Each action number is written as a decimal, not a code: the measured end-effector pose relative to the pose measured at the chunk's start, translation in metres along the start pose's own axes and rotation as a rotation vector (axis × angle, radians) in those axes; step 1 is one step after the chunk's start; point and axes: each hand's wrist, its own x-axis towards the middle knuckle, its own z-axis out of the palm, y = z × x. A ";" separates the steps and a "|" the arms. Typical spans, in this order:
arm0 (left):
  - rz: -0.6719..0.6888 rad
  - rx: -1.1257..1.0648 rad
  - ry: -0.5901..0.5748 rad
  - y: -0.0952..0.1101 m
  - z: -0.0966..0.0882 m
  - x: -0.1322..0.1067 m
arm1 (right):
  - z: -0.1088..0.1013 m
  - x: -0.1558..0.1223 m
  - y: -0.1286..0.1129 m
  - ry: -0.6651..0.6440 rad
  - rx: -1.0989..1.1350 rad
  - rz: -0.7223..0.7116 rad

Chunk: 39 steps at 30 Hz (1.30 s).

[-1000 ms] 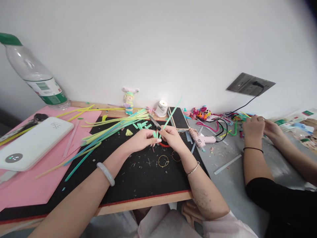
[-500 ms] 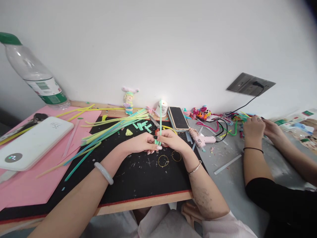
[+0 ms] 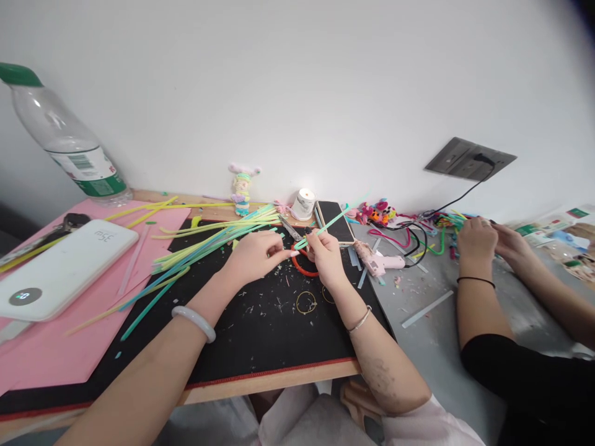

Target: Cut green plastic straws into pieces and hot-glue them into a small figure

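My right hand (image 3: 324, 255) pinches a mint-green pipe cleaner (image 3: 335, 218) between thumb and fingers. Its near end is folded into a small loop, and the long end points up to the right, over the phone. My left hand (image 3: 256, 255) is apart from it, low over the black mat (image 3: 260, 334), with the thumb stretched out and the fingers loosely bent. That hand covers most of the short cut green pieces. Scissors (image 3: 304, 266) with red handles lie between my hands. A bundle of yellow, green and blue pipe cleaners (image 3: 218, 229) spreads to the left.
Behind stand a small pipe-cleaner doll (image 3: 242, 191) and a white cup-shaped thing (image 3: 304, 204). A phone (image 3: 340, 230) and a pink glue gun (image 3: 375, 259) lie right. A power bank (image 3: 69, 269) and bottle (image 3: 79, 148) are left. Another person's hands (image 3: 478, 238) work at far right.
My hands have separated: the left moved left and away from the pipe cleaner, the right kept it. The pipe cleaner tipped from upright to slanting right, and the red scissor handles came into view.
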 end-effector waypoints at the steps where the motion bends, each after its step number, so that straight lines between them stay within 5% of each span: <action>1: 0.056 0.016 -0.026 0.003 0.002 -0.001 | 0.002 -0.001 0.000 -0.006 -0.020 0.007; 18: 0.162 0.194 -0.033 0.004 0.011 -0.003 | 0.007 -0.002 0.004 -0.032 0.011 0.038; 25: 0.016 -0.130 -0.001 0.010 0.010 -0.001 | 0.006 -0.002 0.005 -0.129 -0.013 0.029; 28: -0.113 -0.320 0.001 0.010 0.012 0.001 | 0.006 -0.003 0.001 -0.161 -0.175 -0.004; 34: -0.370 -0.581 0.152 -0.002 0.018 0.004 | -0.004 -0.002 -0.006 0.041 -0.804 -0.158; 39: -0.463 -0.691 0.222 -0.007 0.018 0.006 | -0.010 -0.003 -0.004 -0.010 -1.124 -0.073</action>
